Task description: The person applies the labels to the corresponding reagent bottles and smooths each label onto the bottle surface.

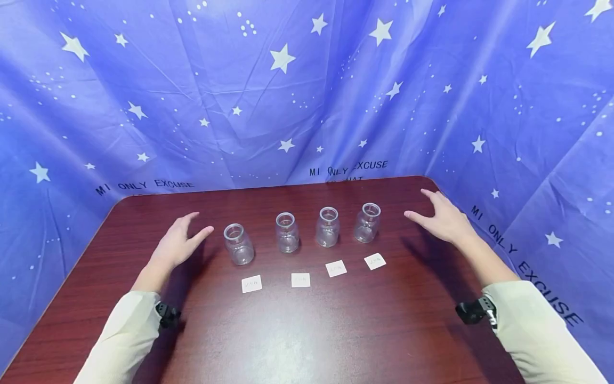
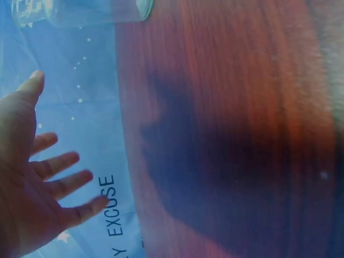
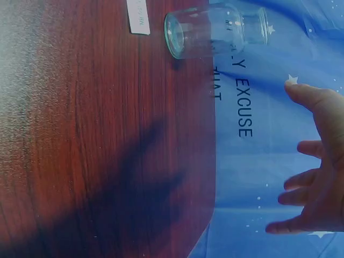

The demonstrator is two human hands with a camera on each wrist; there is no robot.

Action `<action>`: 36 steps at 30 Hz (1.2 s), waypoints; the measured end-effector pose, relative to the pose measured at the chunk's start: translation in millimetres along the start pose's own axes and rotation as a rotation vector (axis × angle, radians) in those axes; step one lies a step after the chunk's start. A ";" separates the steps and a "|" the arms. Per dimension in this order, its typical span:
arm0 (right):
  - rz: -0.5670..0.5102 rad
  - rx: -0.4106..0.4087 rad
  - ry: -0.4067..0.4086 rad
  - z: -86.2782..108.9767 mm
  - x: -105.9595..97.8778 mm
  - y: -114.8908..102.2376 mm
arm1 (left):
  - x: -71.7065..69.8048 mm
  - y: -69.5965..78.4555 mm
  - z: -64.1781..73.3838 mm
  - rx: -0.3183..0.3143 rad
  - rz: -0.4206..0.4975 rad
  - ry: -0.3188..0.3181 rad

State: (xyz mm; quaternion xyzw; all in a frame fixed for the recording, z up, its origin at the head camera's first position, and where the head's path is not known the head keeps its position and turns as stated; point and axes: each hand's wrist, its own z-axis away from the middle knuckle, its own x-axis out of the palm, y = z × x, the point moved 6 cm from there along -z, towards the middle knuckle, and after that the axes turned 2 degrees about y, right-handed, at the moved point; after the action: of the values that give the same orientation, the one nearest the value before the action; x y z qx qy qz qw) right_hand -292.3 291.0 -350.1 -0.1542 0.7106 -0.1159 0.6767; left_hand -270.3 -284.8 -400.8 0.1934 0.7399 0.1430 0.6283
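Note:
Several clear glass jars without lids stand upright in a row across the table. The leftmost jar [image 1: 239, 245] is nearest my left hand [image 1: 176, 242], which hovers to its left with thumb and fingers spread and nothing in it. Farthest right is another jar [image 1: 367, 224]; my right hand [image 1: 443, 217] hangs in the air to its right, fingers spread and holding nothing. Between them are a jar [image 1: 288, 233] and one more jar [image 1: 328, 228]. In the right wrist view a jar [image 3: 207, 32] appears sideways beyond the right thumb.
In front of the jars lie small white cards with faint handwriting: a left card [image 1: 251, 284], a second card [image 1: 300, 280], a third card [image 1: 336, 268] and a right card [image 1: 375, 261]. The dark red wooden table [image 1: 336, 336] meets a blue star-patterned curtain [image 1: 240, 80] behind.

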 end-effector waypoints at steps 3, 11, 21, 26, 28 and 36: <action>-0.045 -0.042 0.026 3.7 0.6 -5.0 | 2.6 0.9 5.8 0.036 0.054 0.002; -0.094 -0.067 0.024 14.4 9.5 -19.9 | 15.4 10.5 24.0 0.061 0.194 -0.048; -0.161 -0.120 -0.002 24.6 28.4 -47.9 | 28.9 23.8 45.3 0.127 0.254 -0.069; -0.201 -0.158 -0.006 29.0 38.9 -67.1 | 37.5 31.1 54.4 0.152 0.229 -0.096; -0.217 -0.179 -0.009 30.1 44.1 -75.3 | 40.6 34.9 57.4 0.168 0.214 -0.109; -0.288 -0.263 -0.065 32.5 68.6 -110.1 | 50.7 49.3 62.9 0.258 0.166 -0.147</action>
State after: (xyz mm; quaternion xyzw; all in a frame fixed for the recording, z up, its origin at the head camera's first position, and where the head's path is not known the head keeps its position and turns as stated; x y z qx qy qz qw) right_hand -255.6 164.8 -374.4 -0.3450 0.6679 -0.1129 0.6497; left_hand -209.9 -219.5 -433.4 0.3427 0.6857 0.0836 0.6368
